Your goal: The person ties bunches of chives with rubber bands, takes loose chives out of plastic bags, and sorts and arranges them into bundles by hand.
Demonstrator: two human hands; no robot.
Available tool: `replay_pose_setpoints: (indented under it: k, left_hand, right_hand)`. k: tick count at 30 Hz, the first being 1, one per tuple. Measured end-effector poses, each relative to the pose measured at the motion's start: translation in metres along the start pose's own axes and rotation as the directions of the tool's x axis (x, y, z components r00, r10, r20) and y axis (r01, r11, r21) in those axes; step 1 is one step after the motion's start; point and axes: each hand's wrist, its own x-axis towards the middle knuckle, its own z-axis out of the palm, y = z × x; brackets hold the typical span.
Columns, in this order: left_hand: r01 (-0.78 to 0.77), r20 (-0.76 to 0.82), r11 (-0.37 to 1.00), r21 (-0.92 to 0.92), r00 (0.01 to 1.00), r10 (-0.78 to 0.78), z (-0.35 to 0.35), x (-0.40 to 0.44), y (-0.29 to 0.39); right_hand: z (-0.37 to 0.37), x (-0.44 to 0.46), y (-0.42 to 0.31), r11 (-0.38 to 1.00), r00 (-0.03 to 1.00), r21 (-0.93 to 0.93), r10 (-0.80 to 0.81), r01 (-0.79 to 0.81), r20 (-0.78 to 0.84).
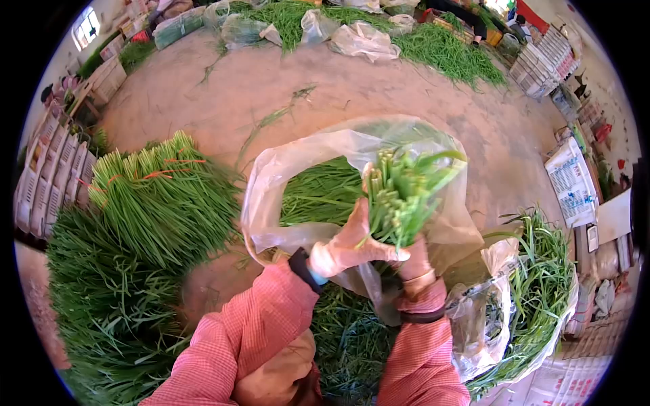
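Observation:
Both hands are around a bunch of green chives (401,193), its pale cut ends facing up toward me. My left hand (349,245) curves around the near left side, with the thumb stretched across the front and the fingers reaching up the far side. From below, my right hand (414,260) grips the bunch, its fingers largely hidden by the stalks. Beneath them a clear plastic bag (261,199) stands wide open, with loose chives (318,193) lying inside. To the left, chive bundles (162,210) tied with orange bands are stacked on a larger heap.
More loose greens (545,271) lie on plastic at my right, beside a crumpled clear bag (497,311). White crates (572,183) line the right side, and another crate stack (51,169) stands left. Across the concrete floor (223,88) are heaped greens (447,54) and a person's dark sleeve.

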Motion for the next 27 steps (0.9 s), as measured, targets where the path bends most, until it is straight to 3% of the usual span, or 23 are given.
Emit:
replay_pose_setpoints:
  k: [1,2,3,4,5,6,7,8,9,10,11,12,14,17,18,19,20,21,22,23,24,25,27]
  left_hand:
    - [-0.015,-0.019,0.997,-0.080,1.000,0.013,0.007,0.003,-0.008]
    - [0.168,0.004,0.964,-0.208,0.985,-0.171,0.005,0.001,-0.006]
    - [0.337,0.026,0.881,-0.331,0.937,-0.349,0.003,-0.001,-0.003]
    - [0.347,0.039,0.896,-0.278,0.936,-0.350,0.000,-0.009,-0.024]
    - [0.355,0.049,0.908,-0.224,0.934,-0.353,-0.003,-0.013,-0.034]
    - [0.353,0.049,0.908,-0.225,0.935,-0.352,-0.005,-0.021,-0.043]
    - [0.390,0.054,0.894,-0.220,0.920,-0.388,-0.008,-0.026,-0.041]
    - [0.432,0.059,0.875,-0.220,0.901,-0.430,-0.011,-0.031,-0.039]
    - [0.442,0.059,0.868,-0.226,0.896,-0.440,-0.016,-0.035,-0.037]
    - [0.408,0.112,0.913,-0.011,0.908,-0.404,-0.023,-0.033,-0.035]
    - [0.334,0.176,0.920,0.203,0.912,-0.370,-0.026,-0.030,-0.032]
    - [0.428,0.156,0.896,-0.114,0.899,-0.410,-0.025,-0.029,-0.029]
    - [0.420,0.143,0.903,-0.089,0.903,-0.406,-0.024,-0.031,-0.036]
    - [0.460,0.169,0.888,0.012,0.874,-0.456,-0.032,-0.038,-0.049]
    - [0.467,0.288,0.877,0.117,0.829,-0.479,-0.037,-0.033,-0.046]
    - [0.451,0.398,0.863,0.227,0.766,-0.505,-0.041,-0.030,-0.044]
    - [0.450,0.192,0.821,-0.351,0.893,-0.407,-0.033,-0.041,-0.046]
    - [0.444,0.170,0.825,-0.350,0.896,-0.410,-0.042,-0.043,-0.051]
    - [0.504,0.177,0.832,-0.231,0.863,-0.473,-0.050,-0.046,-0.046]
    - [0.564,0.188,0.818,-0.115,0.821,-0.539,-0.055,-0.051,-0.043]
    - [0.666,0.250,0.680,-0.305,0.745,-0.618,-0.057,-0.054,-0.052]
    - [0.663,0.249,0.683,-0.307,0.748,-0.615,-0.054,-0.052,-0.050]
    - [0.533,0.251,0.765,-0.361,0.846,-0.470,-0.043,-0.046,-0.044]
  right_hand:
    - [0.003,-0.006,0.022,0.915,0.965,0.316,0.261,-0.252,0.013]
    - [0.005,-0.011,0.026,0.675,0.868,0.588,0.487,-0.445,0.098]
    - [0.002,-0.019,0.023,0.576,0.758,0.573,0.639,-0.582,0.128]
    - [-0.004,-0.023,0.024,0.881,0.875,0.057,0.457,-0.471,0.162]
    - [-0.015,-0.027,0.026,0.881,0.907,-0.453,0.294,-0.135,0.302]
    - [-0.033,-0.032,0.022,0.521,0.858,-0.853,0.432,0.013,0.277]
    - [-0.023,-0.016,-0.055,0.259,0.752,-0.965,0.630,0.035,0.196]
    - [-0.039,-0.020,-0.070,0.141,0.843,-0.986,0.517,0.084,0.146]
    - [-0.056,-0.016,-0.091,0.382,0.927,-0.923,0.364,-0.055,0.095]
    - [-0.061,-0.012,-0.114,0.762,0.966,-0.595,0.225,-0.255,-0.126]
    - [-0.053,0.001,-0.151,0.770,0.993,-0.637,-0.036,-0.047,-0.116]
    - [-0.052,0.019,-0.169,0.792,0.962,-0.576,-0.271,0.200,-0.038]
    - [-0.049,0.047,-0.180,0.678,0.855,-0.565,-0.509,0.469,0.098]
    - [-0.008,0.065,-0.134,0.710,0.892,-0.559,-0.432,0.428,0.134]
    - [0.004,0.061,-0.099,0.806,0.919,-0.493,-0.394,0.329,-0.032]
    - [0.006,0.059,-0.077,0.849,0.935,-0.438,-0.350,0.294,-0.052]
    - [0.009,0.058,-0.057,0.888,0.949,-0.381,-0.306,0.257,-0.072]
    - [0.003,0.058,-0.046,0.892,0.961,-0.358,-0.267,0.275,0.072]
    - [-0.009,0.052,-0.043,0.901,0.965,-0.346,-0.250,0.263,0.083]
    - [-0.025,0.044,-0.044,0.988,0.989,-0.115,-0.118,0.107,-0.095]
    - [-0.035,0.037,-0.044,0.990,0.970,0.137,0.042,-0.009,-0.238]
    - [-0.034,0.027,-0.032,0.991,0.971,0.135,0.039,-0.007,-0.236]
    - [-0.017,0.010,0.008,0.963,0.994,-0.270,0.013,0.018,0.111]
